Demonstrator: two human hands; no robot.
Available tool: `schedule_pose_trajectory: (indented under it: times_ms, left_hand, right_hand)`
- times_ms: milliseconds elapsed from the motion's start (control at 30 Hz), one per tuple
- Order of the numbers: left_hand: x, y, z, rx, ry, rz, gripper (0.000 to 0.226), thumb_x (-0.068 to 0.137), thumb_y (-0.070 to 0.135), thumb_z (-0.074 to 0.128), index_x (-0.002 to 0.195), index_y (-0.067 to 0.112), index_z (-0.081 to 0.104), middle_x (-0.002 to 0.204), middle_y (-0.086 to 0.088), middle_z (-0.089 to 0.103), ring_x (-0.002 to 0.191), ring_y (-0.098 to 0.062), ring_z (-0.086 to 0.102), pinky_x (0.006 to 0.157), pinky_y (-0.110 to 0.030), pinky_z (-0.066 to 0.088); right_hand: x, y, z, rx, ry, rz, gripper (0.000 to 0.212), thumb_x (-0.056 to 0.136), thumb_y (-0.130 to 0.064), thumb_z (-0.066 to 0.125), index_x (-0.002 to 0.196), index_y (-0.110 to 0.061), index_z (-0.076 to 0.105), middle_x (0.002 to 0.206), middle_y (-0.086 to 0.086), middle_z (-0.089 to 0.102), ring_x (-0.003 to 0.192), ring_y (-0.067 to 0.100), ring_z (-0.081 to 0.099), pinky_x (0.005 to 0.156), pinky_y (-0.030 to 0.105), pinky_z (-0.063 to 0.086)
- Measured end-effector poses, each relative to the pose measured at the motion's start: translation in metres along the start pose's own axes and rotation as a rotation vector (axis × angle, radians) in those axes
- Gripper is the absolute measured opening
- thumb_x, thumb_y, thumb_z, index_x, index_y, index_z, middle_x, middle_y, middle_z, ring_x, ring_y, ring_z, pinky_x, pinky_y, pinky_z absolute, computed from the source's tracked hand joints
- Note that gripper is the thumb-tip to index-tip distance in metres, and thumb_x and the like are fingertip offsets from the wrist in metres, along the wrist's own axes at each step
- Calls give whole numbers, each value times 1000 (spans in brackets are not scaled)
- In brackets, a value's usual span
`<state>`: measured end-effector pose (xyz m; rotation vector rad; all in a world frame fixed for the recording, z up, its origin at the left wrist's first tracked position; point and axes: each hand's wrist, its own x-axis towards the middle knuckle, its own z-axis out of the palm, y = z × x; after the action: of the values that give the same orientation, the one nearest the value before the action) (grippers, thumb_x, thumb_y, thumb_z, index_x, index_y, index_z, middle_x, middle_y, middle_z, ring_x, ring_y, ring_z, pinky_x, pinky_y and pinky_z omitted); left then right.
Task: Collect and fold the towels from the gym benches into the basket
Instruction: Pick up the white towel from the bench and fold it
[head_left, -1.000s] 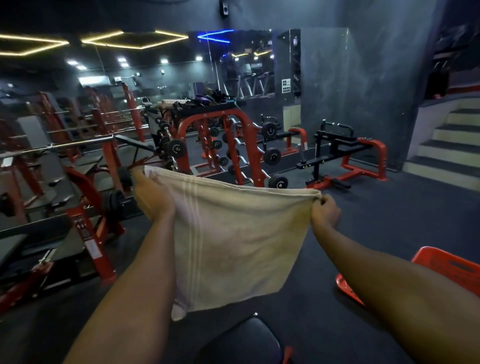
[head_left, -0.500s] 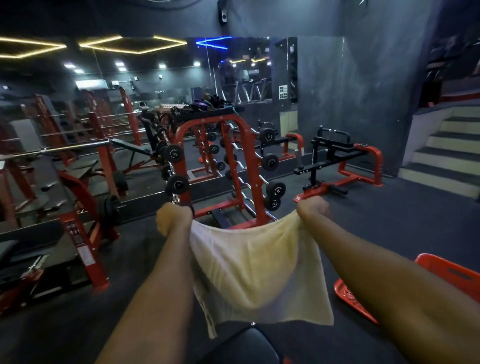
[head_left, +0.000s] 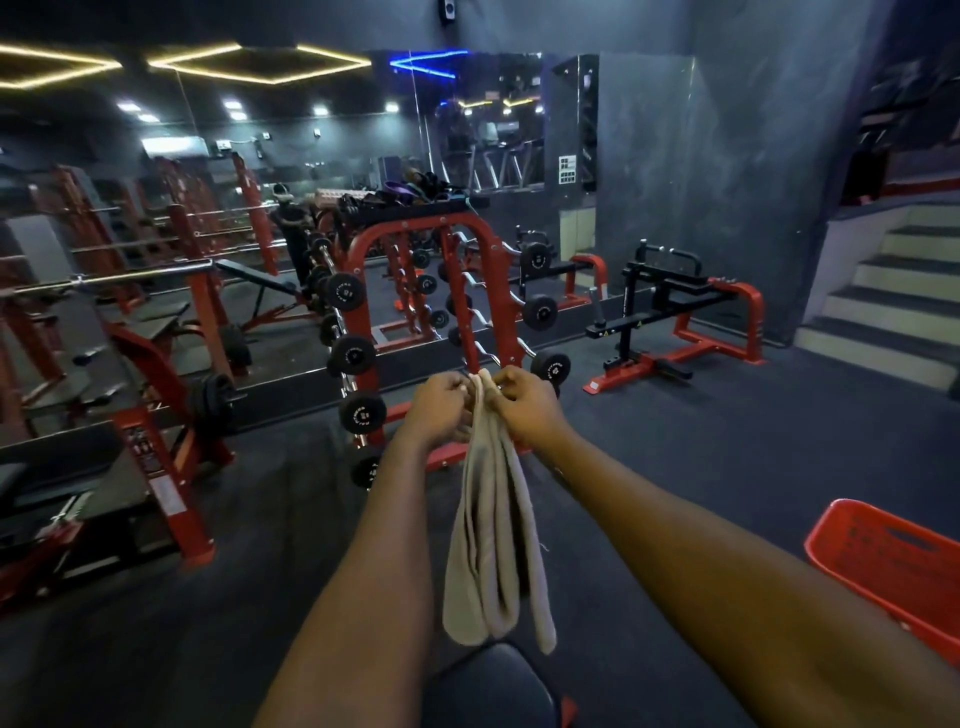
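The towel (head_left: 493, 519) is part-way folded. It hangs in the air in front of the person as a narrow, doubled strip, its top corners pressed together between the left hand (head_left: 439, 410) and the right hand (head_left: 530, 410). Each grip is a tight pinch on the towel's upper edge, with the knuckles of both hands almost touching.

By my reading, one fold is made and at least one more is needed before the towel is compact enough to stow. It is not yet in the basket (head_left: 883, 561), which sits on the floor low to the right, well apart from the hands. Only a corner of the basket shows, so whether it holds any towels cannot be told. No other towel shows on the benches at the left, though that side is dim.

The towel's lower ends are uneven, the right layer hanging lower than the rest. They end just above a black pad (head_left: 488, 686) directly below, perhaps brushing it.

Dark, open floor (head_left: 675, 467) lies between the arms and the basket, so a swing to the right looks unobstructed. The red dumbbell rack (head_left: 493, 291) stands ahead beyond the hands, and red bench frames (head_left: 171, 467) crowd the left.
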<state>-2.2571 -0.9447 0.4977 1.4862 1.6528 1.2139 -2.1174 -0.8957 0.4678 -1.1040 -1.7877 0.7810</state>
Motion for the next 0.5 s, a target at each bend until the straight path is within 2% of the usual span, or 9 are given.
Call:
schedule_pose_trajectory:
  times_ms: [33,133,200,267,333,367,433,500]
  left_hand:
    - [-1,1,-5,-41,-58,-2,27,95,-1,39,97,5,65,75,-10,67,63,-19,69,57,-34,57]
    - [2,-2,-18,-52,-206,50,34,87,-13,41,101,3,67,89,-19,71,82,-31,72,74,-45,60]
    - [3,-6,-22,-35,-229,82,29,85,-14,47,102,0,65,92,-21,71,86,-32,71,79,-43,58]
    - [3,-12,-22,13,-181,134,25,80,-10,61,101,3,58,94,-17,69,85,-25,68,74,-35,55]
    - [4,-20,-24,145,-131,168,49,72,1,77,110,14,49,105,-2,59,91,-13,58,73,-26,50]
    - [5,-23,-26,202,-147,167,65,67,6,83,119,19,46,113,5,53,99,-10,53,79,-26,49]
    - [7,-32,-28,318,-247,144,84,64,12,87,135,25,42,127,7,51,113,-12,50,95,-33,47]
    - [9,-42,-30,465,-320,106,73,70,18,84,135,25,51,127,4,58,114,-16,53,100,-36,44]
  right_hand:
    - [1,0,-2,24,-36,12,26,85,-31,72,106,-15,67,96,-1,71,90,14,69,84,37,58]
    - [6,-4,-10,3,-107,11,39,72,-34,83,100,-16,63,95,1,69,88,16,68,80,36,59]
    - [8,-5,-13,-40,-114,-43,29,74,-25,82,92,-17,62,87,1,68,80,16,67,74,34,57]
    - [10,-7,-16,-29,-105,-87,17,78,-18,76,85,-19,61,74,-2,63,67,12,59,66,33,50]
    - [10,-11,-20,37,-101,-108,10,80,-10,69,84,-16,62,65,-6,57,60,8,53,64,30,46]
    - [10,-14,-23,81,-119,-113,10,82,-6,66,86,-13,63,65,-7,58,60,6,54,64,28,47]
    - [11,-22,-29,145,-173,-110,14,85,0,62,95,-9,66,79,-3,67,73,8,64,72,24,54]
    - [12,-29,-37,172,-191,-98,16,89,-2,60,100,-8,69,94,0,71,88,10,67,78,21,54]
